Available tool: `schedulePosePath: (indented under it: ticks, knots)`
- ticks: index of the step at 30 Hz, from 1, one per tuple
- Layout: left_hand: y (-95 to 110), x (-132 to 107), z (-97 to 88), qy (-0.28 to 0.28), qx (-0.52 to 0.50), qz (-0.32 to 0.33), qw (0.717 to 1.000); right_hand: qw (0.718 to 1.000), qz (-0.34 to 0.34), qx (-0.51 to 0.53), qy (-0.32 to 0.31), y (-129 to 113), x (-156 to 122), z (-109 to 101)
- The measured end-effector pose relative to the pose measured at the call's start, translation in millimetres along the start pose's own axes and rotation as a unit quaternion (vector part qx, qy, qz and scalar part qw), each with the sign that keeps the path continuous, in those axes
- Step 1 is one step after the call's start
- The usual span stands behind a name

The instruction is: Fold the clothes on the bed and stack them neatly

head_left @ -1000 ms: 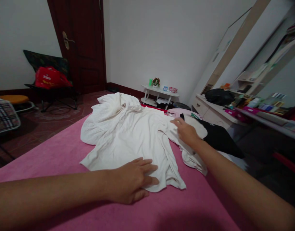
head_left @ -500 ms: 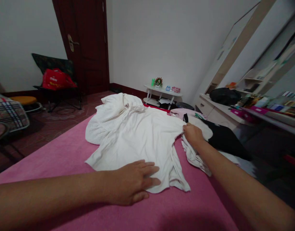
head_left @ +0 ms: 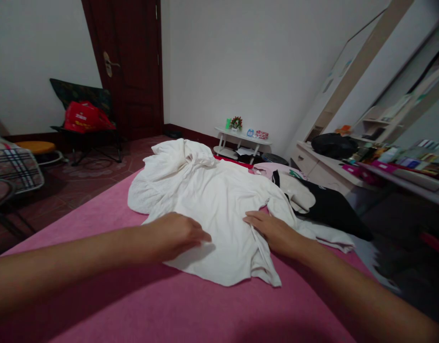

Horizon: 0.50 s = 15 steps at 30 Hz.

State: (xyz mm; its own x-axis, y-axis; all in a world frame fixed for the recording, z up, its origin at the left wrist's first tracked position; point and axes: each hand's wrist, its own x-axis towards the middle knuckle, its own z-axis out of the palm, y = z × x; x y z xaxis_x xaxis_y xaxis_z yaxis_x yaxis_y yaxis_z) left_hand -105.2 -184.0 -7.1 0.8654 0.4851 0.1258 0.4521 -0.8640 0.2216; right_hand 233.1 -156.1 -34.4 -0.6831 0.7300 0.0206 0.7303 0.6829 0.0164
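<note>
Left of the pink bed cover (head_left: 115, 305) we see a red bag (head_left: 85, 116). Over the cover's middle, our left hand (head_left: 176, 236) curls loosely; we cannot tell if it pinches anything. The white shirt (head_left: 222, 238) lies spread there, our right hand (head_left: 276, 232) resting on its side, fingers extended, gripping nothing. Black fabric (head_left: 335, 207) lies at the cover's right edge.

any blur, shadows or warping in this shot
Head view, light: dim, no strong glare; head view, shadows: the left hand darkens the white garment, and its arm shades the pink sheet; head view, blur: small items at far right look soft; head view, shape: the door leans, perhaps from lens distortion or camera tilt.
</note>
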Motion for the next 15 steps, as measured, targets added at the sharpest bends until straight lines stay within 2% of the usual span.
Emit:
schedulePosePath:
  ticks: [3, 5, 10, 15]
  knots:
    - [-37.0, -17.0, -18.2, -0.012, 0.103, -0.083, 0.991, 0.999, -0.009, 0.044, 0.003, -4.8, -25.6, -4.2]
    - [-55.9, -30.5, -25.3, -0.026, 0.133, -0.093, 0.986, 0.998, -0.018, 0.061, 0.009, -10.4, -36.8, -8.3]
    - [-79.3, -56.2, -20.4, -0.044, 0.133, -0.033, 0.99, 0.994, -0.051, 0.082, 0.05, -29.6, -41.9, -12.6]
    - [-88.4, -53.1, -14.3, -0.035, 0.118, 0.007, 0.992, 0.99, -0.045, 0.103, 0.09, -32.3, -38.6, -7.1]
